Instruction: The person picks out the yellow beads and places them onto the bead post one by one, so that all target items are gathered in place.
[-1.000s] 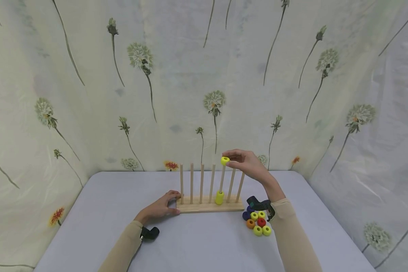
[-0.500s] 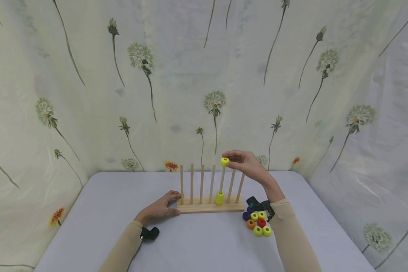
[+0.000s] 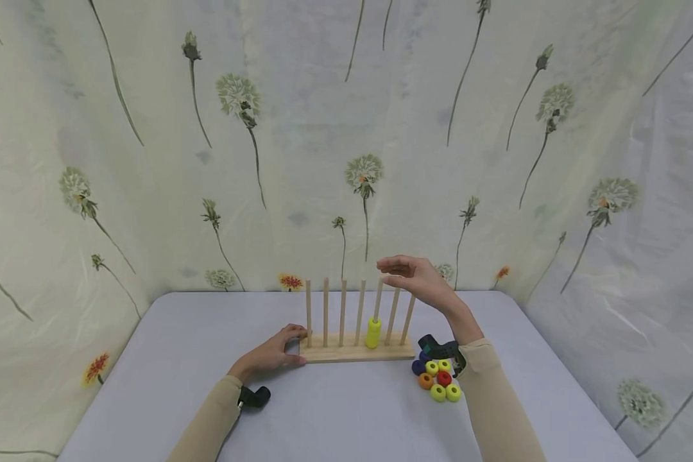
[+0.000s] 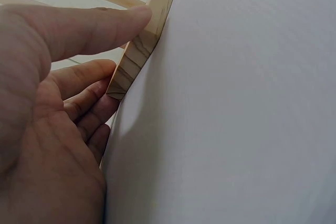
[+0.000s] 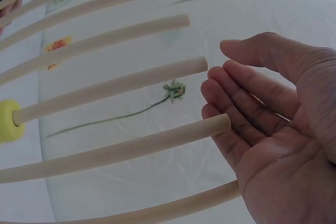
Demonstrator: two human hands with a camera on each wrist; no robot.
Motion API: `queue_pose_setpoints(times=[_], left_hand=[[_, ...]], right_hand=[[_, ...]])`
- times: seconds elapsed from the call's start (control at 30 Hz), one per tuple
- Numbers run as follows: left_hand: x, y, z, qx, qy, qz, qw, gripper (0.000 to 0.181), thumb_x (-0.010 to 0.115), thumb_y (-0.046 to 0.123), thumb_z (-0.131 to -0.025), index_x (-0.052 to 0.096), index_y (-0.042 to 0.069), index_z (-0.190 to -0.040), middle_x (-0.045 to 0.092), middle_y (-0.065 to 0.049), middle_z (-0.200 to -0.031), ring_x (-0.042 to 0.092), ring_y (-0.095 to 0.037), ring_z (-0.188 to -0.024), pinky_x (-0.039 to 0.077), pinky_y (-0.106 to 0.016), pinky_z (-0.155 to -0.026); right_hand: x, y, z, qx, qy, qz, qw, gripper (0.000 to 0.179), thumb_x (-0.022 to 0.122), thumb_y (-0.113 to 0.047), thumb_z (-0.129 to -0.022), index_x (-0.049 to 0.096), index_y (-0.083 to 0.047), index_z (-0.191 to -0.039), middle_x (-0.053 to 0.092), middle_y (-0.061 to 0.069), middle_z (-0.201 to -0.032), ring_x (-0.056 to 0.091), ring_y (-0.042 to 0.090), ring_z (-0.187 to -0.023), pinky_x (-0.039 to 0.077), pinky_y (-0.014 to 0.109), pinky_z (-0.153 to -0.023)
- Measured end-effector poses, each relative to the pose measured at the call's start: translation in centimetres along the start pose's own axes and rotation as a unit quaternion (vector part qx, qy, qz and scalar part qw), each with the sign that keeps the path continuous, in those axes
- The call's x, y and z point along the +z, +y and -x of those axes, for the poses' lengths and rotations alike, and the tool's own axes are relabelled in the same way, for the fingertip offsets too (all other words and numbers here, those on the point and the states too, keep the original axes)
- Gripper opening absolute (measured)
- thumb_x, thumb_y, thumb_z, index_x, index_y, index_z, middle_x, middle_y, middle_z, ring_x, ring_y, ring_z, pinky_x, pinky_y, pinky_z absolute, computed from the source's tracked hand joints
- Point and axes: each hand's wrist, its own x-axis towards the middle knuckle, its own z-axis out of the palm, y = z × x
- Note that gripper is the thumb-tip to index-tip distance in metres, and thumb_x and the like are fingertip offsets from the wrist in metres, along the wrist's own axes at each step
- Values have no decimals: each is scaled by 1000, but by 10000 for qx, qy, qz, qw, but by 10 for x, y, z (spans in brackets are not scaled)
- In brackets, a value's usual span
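Note:
A wooden peg stand [image 3: 346,353], with several upright pegs in a row, rests on the table. My left hand [image 3: 273,350] grips the left end of its base; in the left wrist view the thumb lies over the top edge [image 4: 152,22] and the fingers reach behind the end. Yellow beads [image 3: 373,333] are stacked low on the third peg from the right. Beside the top of that peg is my right hand [image 3: 420,280], its fingers loosely bent with nothing between them. The right wrist view shows the bare upper peg [image 5: 115,90] and a yellow bead [image 5: 8,120] down on it.
Right of the stand lies a cluster of loose beads: yellow ones [image 3: 437,392], a red one [image 3: 444,378], an orange one [image 3: 425,380] and dark blue ones [image 3: 418,366]. The right forearm passes beside them. A flowered curtain [image 3: 300,160] rises behind the table [image 3: 335,417].
The right fingers have let go of a yellow bead at the peg's top. It has dropped down the peg, so the yellow stack is taller. The left hand has not moved.

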Motion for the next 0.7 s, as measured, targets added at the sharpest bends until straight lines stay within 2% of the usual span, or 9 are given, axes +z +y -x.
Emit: queue_pose_setpoints(times=[0.37,0.7], left_hand=[[2,-1,0,-80,6,37,10000,66,76,32,-83,48,13,-140,35,-7,-149,25,-34,-143,22,-59,-113],[1,0,0,-46,28,104,9999,66,76,32,-83,49,13,-140,35,-7,-149,26,-33,-143,22,-59,-113]], right_hand=[[0,2,1,19,-5,65,10000,36,66,-27,-92,62,-15,-126,62,6,-127,57,25,-122,48,42,-100],[0,2,2,40,-2,5,10000,37,66,-27,-92,61,-15,-127,62,7,-128,58,25,-121,48,41,-99]])
